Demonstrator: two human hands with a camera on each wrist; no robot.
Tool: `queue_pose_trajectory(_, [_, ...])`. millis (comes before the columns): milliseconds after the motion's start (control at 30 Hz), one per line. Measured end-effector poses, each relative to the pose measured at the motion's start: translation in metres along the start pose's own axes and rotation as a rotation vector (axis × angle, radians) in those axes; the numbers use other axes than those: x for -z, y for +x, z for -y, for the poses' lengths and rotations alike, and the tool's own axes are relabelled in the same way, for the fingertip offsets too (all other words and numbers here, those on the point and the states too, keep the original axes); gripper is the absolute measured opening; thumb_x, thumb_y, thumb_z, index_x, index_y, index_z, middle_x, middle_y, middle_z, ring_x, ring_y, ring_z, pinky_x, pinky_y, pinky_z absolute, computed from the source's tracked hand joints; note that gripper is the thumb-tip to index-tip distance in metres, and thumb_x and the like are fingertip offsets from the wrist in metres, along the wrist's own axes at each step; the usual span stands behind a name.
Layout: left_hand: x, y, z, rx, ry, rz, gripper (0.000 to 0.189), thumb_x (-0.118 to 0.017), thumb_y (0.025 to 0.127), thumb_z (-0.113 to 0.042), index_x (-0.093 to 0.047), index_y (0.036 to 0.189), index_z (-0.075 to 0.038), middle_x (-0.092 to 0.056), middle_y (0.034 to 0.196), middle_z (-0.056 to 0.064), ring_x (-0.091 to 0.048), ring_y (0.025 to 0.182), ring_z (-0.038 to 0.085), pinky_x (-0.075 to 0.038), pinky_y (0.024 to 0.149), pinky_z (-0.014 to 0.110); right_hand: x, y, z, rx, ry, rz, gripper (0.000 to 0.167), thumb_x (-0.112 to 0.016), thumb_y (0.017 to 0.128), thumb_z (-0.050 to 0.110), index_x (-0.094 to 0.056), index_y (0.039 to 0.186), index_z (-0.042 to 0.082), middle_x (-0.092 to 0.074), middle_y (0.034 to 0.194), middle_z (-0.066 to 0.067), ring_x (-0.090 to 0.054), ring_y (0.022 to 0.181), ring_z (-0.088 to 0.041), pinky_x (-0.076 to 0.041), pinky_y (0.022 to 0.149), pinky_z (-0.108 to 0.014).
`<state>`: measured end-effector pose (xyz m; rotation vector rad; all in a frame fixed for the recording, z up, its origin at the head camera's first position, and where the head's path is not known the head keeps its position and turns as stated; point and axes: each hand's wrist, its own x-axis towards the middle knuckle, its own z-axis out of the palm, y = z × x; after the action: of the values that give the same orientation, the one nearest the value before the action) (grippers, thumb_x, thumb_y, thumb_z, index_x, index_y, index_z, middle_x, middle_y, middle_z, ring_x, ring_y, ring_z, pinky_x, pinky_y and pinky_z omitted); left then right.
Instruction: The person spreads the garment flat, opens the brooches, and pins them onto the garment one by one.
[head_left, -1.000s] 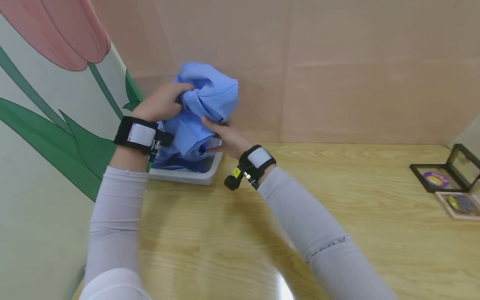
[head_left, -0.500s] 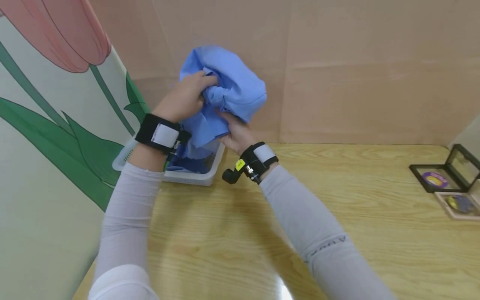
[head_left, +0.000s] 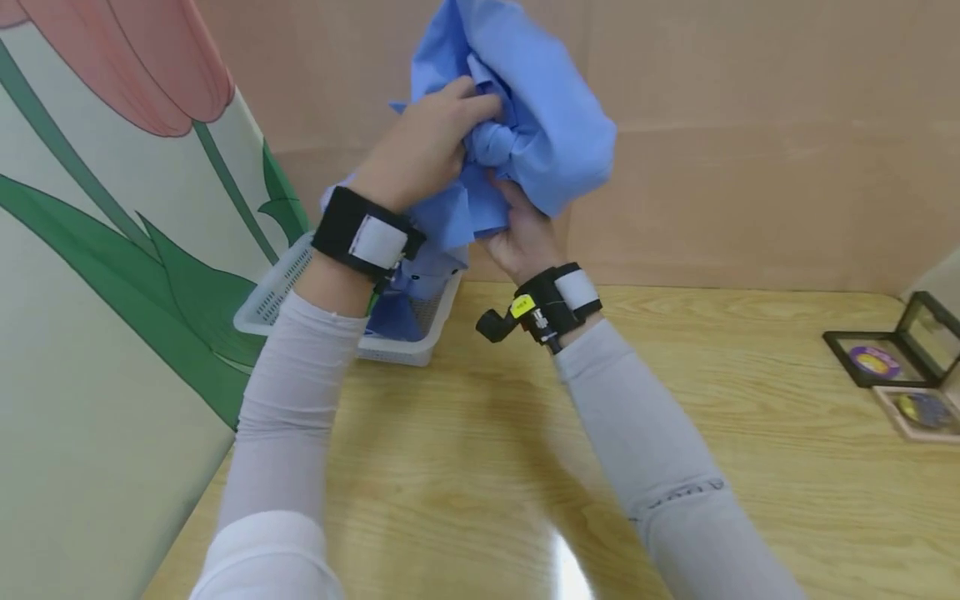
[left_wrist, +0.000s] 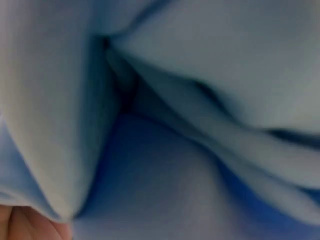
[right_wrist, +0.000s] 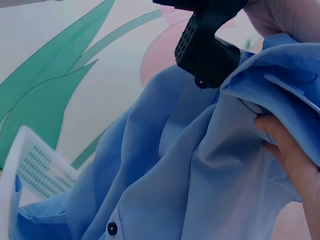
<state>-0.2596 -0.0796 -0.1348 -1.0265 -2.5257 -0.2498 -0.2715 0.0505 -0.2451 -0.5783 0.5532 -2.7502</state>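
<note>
A light blue button-up shirt [head_left: 558, 125] hangs bunched between my two hands, its lower part trailing down into the white plastic basket [head_left: 397, 354]. With bent fingers my left hand [head_left: 420, 142] grips the bundle from the upper left. My right hand [head_left: 528, 237] holds the cloth from below right, some of its fingers hidden by folds. Dark buttons and a stiff folded edge of the shirt [right_wrist: 160, 165] show in the right wrist view, beside the right hand's fingers [right_wrist: 287, 147]. Blurred folds of cloth [left_wrist: 165, 150] fill most of the left wrist view.
The basket stands at the back left of a wooden table [head_left: 465, 467], near a wall painted with a tulip [head_left: 172, 67]. At the far right are a black-framed open case [head_left: 885, 358] and a pale-framed one [head_left: 918, 412]. A tan panel [head_left: 750, 167] closes off the back.
Both hands have moved up and to the right, lifting the shirt higher. More of the shirt is out of the basket, and more of the basket's left side shows.
</note>
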Motion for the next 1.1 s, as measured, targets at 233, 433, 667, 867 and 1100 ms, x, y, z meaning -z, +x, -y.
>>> queue_pose_trajectory(233, [-0.011, 0.013, -0.025, -0.058, -0.022, -0.055, 0.038, -0.035, 0.098, 0.009, -0.058, 0.124, -0.005, -0.051, 0.113, 0.014, -0.051, 0.097, 0.025, -0.045, 0.084, 0.033, 0.006, -0.02, 0.024, 0.034, 0.059, -0.008, 0.041, -0.046, 0.102, 0.001, -0.046, 0.142, 0.013, -0.06, 0.132, -0.005, -0.046, 0.136, -0.02, -0.046, 0.108, -0.036])
queue_pose_trajectory(433, [-0.016, 0.019, -0.049, -0.158, -0.09, -0.176, 0.038, -0.036, 0.1, 0.005, -0.061, 0.126, -0.007, -0.051, 0.111, 0.013, -0.051, 0.092, 0.02, -0.044, 0.078, 0.028, 0.001, -0.04, 0.044, 0.096, 0.201, -0.019, 0.052, -0.056, 0.096, -0.005, -0.044, 0.144, 0.011, -0.06, 0.131, -0.009, -0.044, 0.14, -0.019, -0.031, 0.12, -0.035])
queue_pose_trajectory(667, [-0.006, 0.035, -0.083, -0.191, -0.099, -0.244, 0.039, -0.034, 0.103, 0.0, -0.061, 0.129, -0.011, -0.051, 0.113, 0.008, -0.051, 0.096, 0.015, -0.04, 0.079, 0.022, -0.012, -0.052, 0.07, 0.348, 0.048, 0.033, 0.034, -0.048, 0.097, -0.006, -0.047, 0.13, 0.0, -0.062, 0.12, -0.014, -0.062, 0.11, -0.027, -0.054, 0.096, -0.037])
queue_pose_trajectory(867, [-0.009, 0.054, -0.109, -0.271, -0.071, -0.277, 0.041, -0.03, 0.106, -0.005, -0.06, 0.133, -0.015, -0.052, 0.114, 0.006, -0.052, 0.103, 0.012, -0.04, 0.084, 0.015, -0.019, -0.069, 0.1, 0.497, 0.105, 0.007, 0.03, -0.045, 0.094, -0.012, -0.047, 0.123, -0.006, -0.062, 0.115, -0.021, -0.063, 0.107, -0.033, -0.056, 0.09, -0.045])
queue_pose_trajectory(1100, [-0.013, 0.068, -0.127, -0.349, -0.128, -0.316, 0.044, -0.029, 0.106, -0.003, -0.061, 0.133, -0.016, -0.054, 0.119, 0.005, -0.05, 0.107, 0.009, -0.038, 0.085, 0.012, -0.027, -0.088, 0.123, 0.538, 0.123, -0.024, 0.037, -0.044, 0.093, -0.013, -0.047, 0.129, -0.005, -0.061, 0.12, -0.023, -0.062, 0.11, -0.035, -0.055, 0.093, -0.049])
